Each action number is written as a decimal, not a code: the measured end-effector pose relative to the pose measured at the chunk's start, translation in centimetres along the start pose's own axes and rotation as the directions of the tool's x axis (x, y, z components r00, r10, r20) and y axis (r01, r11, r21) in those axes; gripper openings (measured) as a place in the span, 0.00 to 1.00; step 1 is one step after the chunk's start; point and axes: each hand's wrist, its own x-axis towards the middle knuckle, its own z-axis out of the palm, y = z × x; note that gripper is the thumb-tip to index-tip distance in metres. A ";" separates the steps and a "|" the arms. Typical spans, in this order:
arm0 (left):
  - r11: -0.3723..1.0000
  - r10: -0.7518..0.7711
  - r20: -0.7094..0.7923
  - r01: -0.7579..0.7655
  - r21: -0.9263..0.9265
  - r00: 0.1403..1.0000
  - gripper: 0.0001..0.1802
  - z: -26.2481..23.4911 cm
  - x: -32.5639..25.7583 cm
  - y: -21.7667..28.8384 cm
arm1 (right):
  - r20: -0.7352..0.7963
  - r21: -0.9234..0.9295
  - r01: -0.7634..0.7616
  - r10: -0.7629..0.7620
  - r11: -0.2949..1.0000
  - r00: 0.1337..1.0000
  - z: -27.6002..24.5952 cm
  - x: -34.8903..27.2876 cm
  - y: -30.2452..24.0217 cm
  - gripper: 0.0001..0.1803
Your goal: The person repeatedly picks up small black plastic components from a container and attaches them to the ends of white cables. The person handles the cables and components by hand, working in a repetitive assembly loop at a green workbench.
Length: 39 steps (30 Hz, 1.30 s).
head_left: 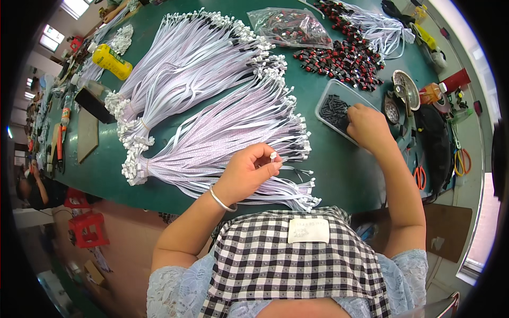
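My left hand pinches a white connector at the end of a flat cable, thumb against forefinger. It is above the front bundle of white flat cables, whose connector ends fan out to the right. My right hand reaches over the near right side of a clear plastic tub. Its fingers are curled together at the small black tubes inside. Whatever lies between those fingertips is hidden.
More tied cable bundles lie behind. Black-and-red parts are heaped beside a filled plastic bag. A yellow bottle stands at the left. Metal dishes and orange-handled scissors are at the right.
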 end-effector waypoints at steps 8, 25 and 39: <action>1.000 -0.020 0.008 0.019 0.023 1.000 0.06 0.0 0.1 0.7 | -0.111 0.115 -0.007 0.019 0.993 0.994 -1.5 -0.6 0.0 0.06; 0.999 -0.040 0.038 0.040 0.005 0.998 0.14 -0.1 0.1 0.8 | -0.050 0.396 0.453 -0.473 0.799 0.880 -3.3 -5.6 -5.2 0.09; 0.998 -0.044 0.091 0.040 0.044 0.995 0.16 0.1 0.1 1.3 | -0.065 0.879 0.112 -0.117 0.464 0.991 -0.9 -5.2 -9.6 0.06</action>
